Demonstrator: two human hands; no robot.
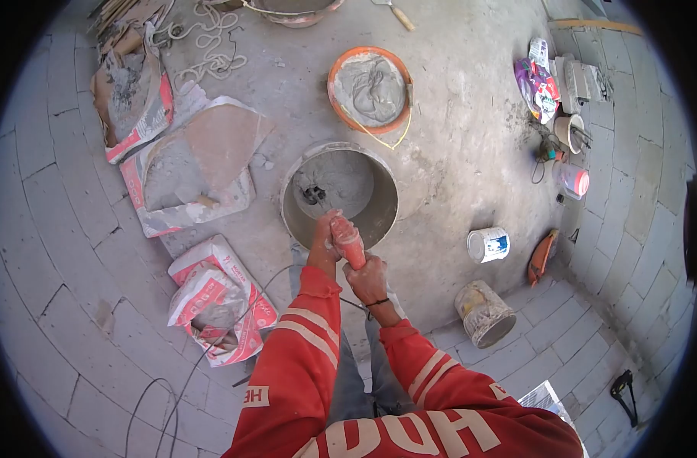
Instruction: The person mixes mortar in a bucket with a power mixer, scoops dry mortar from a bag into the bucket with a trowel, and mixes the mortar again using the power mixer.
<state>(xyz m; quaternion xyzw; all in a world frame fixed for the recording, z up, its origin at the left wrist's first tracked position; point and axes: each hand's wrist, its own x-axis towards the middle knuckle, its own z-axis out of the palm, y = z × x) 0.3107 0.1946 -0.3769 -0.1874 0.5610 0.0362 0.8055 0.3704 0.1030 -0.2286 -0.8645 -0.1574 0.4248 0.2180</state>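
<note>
A red power mixer (348, 243) is held between my two hands over a large round tub (386, 202). Its dark mixing head (313, 195) is at the left part of the grey mortar (352, 183) in the tub. My left hand (325, 237) is wrapped round the front of the tool. Closed on its rear end is my right hand (370, 281), with a dark band at the wrist. Beyond the tub stands an orange bucket (334, 76) holding grey mortar.
Opened cement bags (226, 305) lie at the left, near a cable (182, 389) and a rope (211, 46). At the right are a white pail (489, 245), a dirty bucket (482, 305) and an orange item (543, 257). A trowel (402, 17) lies at the top.
</note>
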